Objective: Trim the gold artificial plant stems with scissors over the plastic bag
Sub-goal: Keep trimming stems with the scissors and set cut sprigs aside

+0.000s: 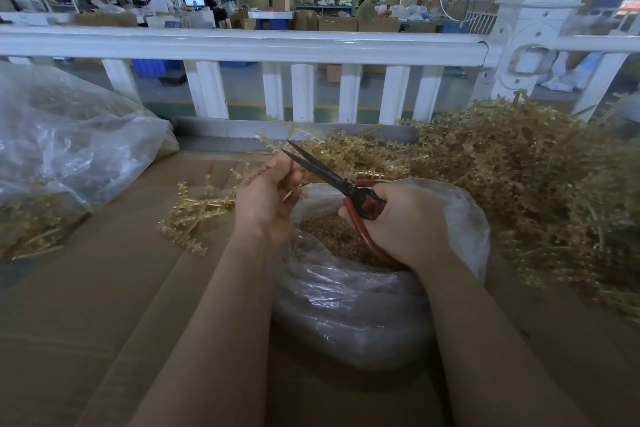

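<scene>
My left hand grips a gold artificial plant stem that pokes up and away past my fingers. My right hand holds red-handled scissors, fingers curled through the handles. The dark blades are parted and point up-left, right beside the stem at my left fingertips. Both hands hover above a clear plastic bag whose open mouth shows gold trimmings inside.
A big heap of gold stems fills the right side. A few loose stems lie left of my left hand on the brown cardboard surface. Another plastic bag with gold pieces sits far left. A white railing runs behind.
</scene>
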Demonstrator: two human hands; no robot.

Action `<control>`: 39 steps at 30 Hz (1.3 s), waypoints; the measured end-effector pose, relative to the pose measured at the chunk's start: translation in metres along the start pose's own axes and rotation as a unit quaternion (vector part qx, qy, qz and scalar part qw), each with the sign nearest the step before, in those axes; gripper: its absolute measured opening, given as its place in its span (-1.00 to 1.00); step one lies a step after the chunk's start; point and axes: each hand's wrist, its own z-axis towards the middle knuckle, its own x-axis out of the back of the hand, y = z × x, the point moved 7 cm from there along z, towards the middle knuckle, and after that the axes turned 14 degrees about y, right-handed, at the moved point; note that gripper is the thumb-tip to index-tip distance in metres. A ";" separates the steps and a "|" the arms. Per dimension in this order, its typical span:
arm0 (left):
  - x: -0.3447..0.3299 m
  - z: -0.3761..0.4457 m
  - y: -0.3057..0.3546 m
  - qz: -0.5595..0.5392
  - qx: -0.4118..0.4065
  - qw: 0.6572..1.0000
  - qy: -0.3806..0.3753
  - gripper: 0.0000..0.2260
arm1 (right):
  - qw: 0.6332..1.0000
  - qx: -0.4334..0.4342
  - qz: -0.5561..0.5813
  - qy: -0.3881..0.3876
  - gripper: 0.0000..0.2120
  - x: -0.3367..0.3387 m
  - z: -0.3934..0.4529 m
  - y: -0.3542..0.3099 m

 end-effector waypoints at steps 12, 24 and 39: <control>-0.028 -0.020 -0.011 0.182 -0.058 0.971 -0.144 -0.70 | 0.946 -0.189 0.265 0.007 -0.56 -0.002 0.004 0.009; -0.027 -0.019 -0.001 0.167 -0.095 0.973 -0.130 -0.85 | 0.956 -0.172 0.234 0.031 -0.74 -0.006 0.006 0.013; -0.026 -0.016 0.009 0.113 -0.171 0.971 -0.123 -0.74 | 0.998 -0.024 0.052 0.023 -0.52 0.004 0.002 0.003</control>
